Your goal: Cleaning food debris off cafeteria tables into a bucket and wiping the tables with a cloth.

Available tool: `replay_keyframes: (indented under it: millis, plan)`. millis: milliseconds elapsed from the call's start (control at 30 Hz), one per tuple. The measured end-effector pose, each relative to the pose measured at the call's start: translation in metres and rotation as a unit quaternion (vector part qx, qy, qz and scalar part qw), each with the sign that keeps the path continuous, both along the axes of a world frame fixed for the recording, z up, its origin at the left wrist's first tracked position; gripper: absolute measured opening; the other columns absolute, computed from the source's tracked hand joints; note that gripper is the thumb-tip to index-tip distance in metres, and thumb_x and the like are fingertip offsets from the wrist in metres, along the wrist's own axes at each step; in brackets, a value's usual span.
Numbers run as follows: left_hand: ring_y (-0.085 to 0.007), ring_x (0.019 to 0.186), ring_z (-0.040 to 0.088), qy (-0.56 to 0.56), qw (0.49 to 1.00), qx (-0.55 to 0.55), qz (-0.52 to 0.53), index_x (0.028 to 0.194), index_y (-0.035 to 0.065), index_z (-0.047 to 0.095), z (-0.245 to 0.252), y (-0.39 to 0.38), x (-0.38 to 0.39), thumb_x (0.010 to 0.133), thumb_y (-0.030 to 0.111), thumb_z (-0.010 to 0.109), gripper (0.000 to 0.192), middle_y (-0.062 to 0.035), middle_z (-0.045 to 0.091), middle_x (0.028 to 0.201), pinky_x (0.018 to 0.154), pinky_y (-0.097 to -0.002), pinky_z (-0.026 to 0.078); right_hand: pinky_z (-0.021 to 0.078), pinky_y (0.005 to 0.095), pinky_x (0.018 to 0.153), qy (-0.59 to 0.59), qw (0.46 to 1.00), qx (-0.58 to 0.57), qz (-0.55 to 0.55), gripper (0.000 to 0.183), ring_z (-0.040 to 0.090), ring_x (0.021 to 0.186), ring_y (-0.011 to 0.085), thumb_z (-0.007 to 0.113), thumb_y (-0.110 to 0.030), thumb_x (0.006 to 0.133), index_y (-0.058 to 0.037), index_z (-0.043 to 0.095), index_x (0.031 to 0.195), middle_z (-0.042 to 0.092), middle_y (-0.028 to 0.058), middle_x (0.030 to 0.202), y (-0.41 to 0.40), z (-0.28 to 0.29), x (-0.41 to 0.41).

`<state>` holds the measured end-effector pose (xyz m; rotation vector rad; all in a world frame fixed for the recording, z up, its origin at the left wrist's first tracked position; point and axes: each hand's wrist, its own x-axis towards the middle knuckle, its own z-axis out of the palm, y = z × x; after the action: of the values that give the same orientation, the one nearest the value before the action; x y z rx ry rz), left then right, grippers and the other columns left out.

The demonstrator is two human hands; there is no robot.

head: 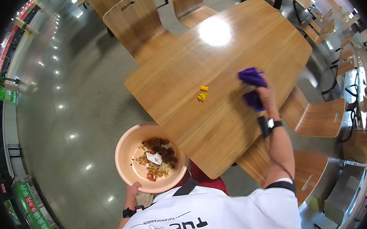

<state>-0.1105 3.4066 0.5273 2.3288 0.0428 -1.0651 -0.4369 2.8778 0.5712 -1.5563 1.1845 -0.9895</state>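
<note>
My right hand (268, 97) grips a purple cloth (253, 77) over the right side of a wooden table (175, 91); the cloth hangs in two folds and is slightly blurred. To the left of it, several small yellow pieces (202, 94) lie on the tabletop, with a few tiny crumbs around. My left hand (133, 189) holds the rim of a peach-coloured plastic basin (127, 152) at the table's near left edge. Inside the basin are food scraps (156, 169), a dark brown heap and a crumpled white tissue (154, 158).
Wooden chairs stand at the far left side (139, 20) and right side (322, 115) of the table. Another chair (308, 176) is close by my right arm. Grey floor (80, 116) stretches to the left, towards lit counters with signs. A metal cabinet (345, 191) stands at the right.
</note>
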Motion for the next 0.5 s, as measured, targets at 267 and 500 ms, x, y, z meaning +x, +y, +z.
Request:
replay_keyframes:
  millis: [267, 500]
  plan:
    - [-0.0199, 0.067, 0.055, -0.016, 0.999, 0.044, 0.012, 0.079, -0.0070, 0.057, 0.008, -0.009, -0.012, 0.057, 0.018, 0.059, 0.033, -0.0110, 0.059, 0.073, 0.059, -0.0300, 0.043, 0.0312, 0.0528, 0.086, 0.509, 0.835, 0.063, -0.200, 0.055, 0.032, 0.113, 0.0382, 0.048, -0.022, 0.069, -0.0259, 0.036, 0.123, 0.024, 0.0043, 0.134, -0.056, -0.029, 0.028]
    - [-0.0226, 0.073, 0.056, -0.022, 0.998, 0.046, -0.031, 0.081, -0.0085, 0.057, 0.016, -0.025, -0.011, 0.057, 0.018, 0.058, 0.036, -0.0147, 0.060, 0.080, 0.065, -0.0309, 0.043, 0.0428, 0.0403, 0.076, 0.399, 0.892, -0.201, 0.074, 0.043, 0.045, 0.093, 0.0318, 0.048, -0.007, 0.066, -0.0254, 0.054, 0.104, 0.042, -0.0007, 0.119, -0.003, -0.046, 0.106]
